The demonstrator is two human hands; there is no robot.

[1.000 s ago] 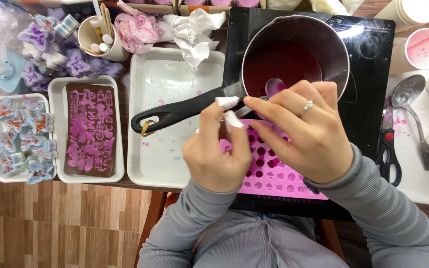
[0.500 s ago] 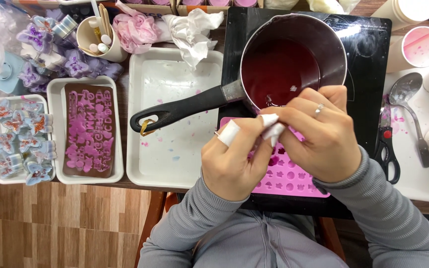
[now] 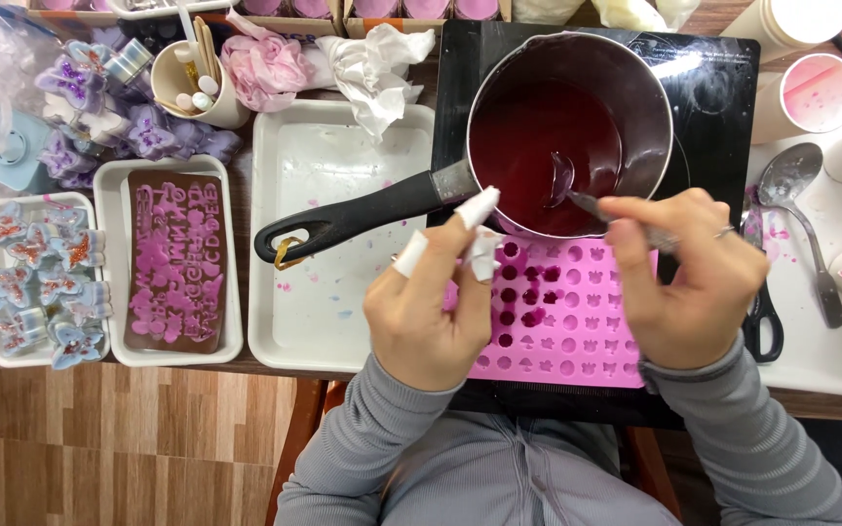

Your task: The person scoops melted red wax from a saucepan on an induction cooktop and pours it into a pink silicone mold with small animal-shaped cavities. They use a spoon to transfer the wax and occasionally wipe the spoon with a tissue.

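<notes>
Over the pink mould [image 3: 577,321] on the table, our right hand [image 3: 689,278] pinches a light, stiff spoon [image 3: 577,190] by its thin handle, bowl dipped in the pot's [image 3: 567,136] red liquid, while our left hand [image 3: 431,312] hovers, empty, fingertips taped.

Shiny metal pan [image 3: 577,68] w/ matt black handle – pink rubbery mould [image 3: 577,312], wood floor [image 3: 99,438].
</notes>
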